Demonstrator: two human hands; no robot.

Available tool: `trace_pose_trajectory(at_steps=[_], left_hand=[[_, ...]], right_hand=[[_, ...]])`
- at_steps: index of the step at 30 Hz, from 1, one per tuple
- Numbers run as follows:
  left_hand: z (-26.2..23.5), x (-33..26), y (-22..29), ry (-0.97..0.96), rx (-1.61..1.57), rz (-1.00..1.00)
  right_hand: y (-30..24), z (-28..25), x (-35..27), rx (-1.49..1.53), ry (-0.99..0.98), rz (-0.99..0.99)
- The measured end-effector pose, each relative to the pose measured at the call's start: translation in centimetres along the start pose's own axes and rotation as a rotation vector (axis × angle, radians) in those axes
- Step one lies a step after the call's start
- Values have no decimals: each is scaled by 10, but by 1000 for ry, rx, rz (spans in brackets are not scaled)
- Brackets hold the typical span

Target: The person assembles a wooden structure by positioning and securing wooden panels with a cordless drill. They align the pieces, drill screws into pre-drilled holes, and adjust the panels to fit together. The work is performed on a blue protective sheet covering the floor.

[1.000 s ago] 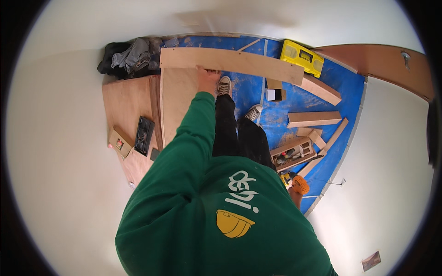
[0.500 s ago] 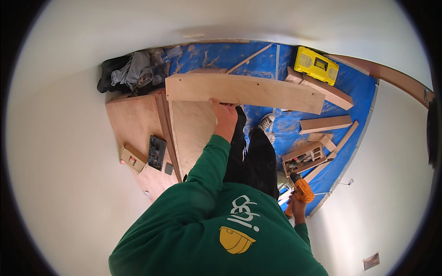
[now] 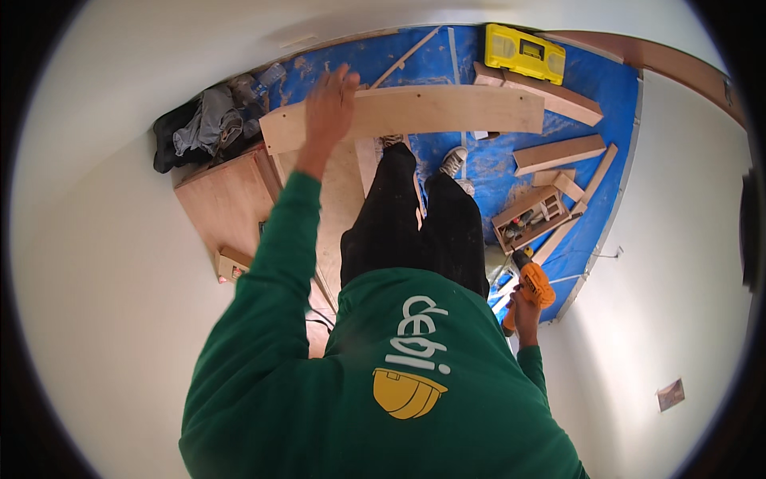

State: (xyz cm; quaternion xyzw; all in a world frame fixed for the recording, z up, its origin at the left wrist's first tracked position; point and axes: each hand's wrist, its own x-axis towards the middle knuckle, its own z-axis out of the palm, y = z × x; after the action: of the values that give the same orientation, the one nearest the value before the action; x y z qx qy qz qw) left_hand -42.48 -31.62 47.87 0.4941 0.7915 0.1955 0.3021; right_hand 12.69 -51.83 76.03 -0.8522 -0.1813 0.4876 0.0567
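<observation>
My left hand is raised over the left part of a long, pale wooden board, its fingers stretched out and slightly blurred. Whether the palm touches the wood I cannot tell. Small dark holes or screw heads show near the board's ends. Low at my right side, my right hand is closed around the handle of an orange cordless drill, whose dark chuck points away from me. Below the board, a pale wooden panel shows beside my left leg.
Blue sheeting covers the floor. A yellow case sits at the far right, near wood offcuts and a wooden box of tools. At left are a reddish wooden cabinet, a small cardboard box and grey clothing.
My left hand has left the board's near edge and moved up and left over its left part. My left leg shows more fully. The drill stays in my right hand.
</observation>
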Motion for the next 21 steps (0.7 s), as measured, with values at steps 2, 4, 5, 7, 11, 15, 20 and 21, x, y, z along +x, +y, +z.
trace_pose_trajectory(at_steps=[2, 4, 5, 7, 11, 15, 20, 21], left_hand=[[-7, 23, -4, -178, 264, 66], [-11, 42, -9, -638, 294, -132], [-12, 57, -11, -665, 297, -92], [-13, 61, -19, -824, 327, -120], [4, 62, -36, -655, 347, 177], [12, 51, -56, -602, 251, -22], [4, 79, -46, -865, 408, -25], [2, 90, -35, -881, 468, 1]], right_hand=[[1, 1, -5, -21, 5, -14], [1, 4, -5, -9, -8, -40], [4, 6, -7, 38, 7, -65], [10, 8, -8, 46, 4, -58], [30, 17, -4, 34, -18, -74], [45, 22, -23, 94, 49, -135], [55, 30, -53, 248, 121, -61], [57, 30, -53, 237, 143, -89]])
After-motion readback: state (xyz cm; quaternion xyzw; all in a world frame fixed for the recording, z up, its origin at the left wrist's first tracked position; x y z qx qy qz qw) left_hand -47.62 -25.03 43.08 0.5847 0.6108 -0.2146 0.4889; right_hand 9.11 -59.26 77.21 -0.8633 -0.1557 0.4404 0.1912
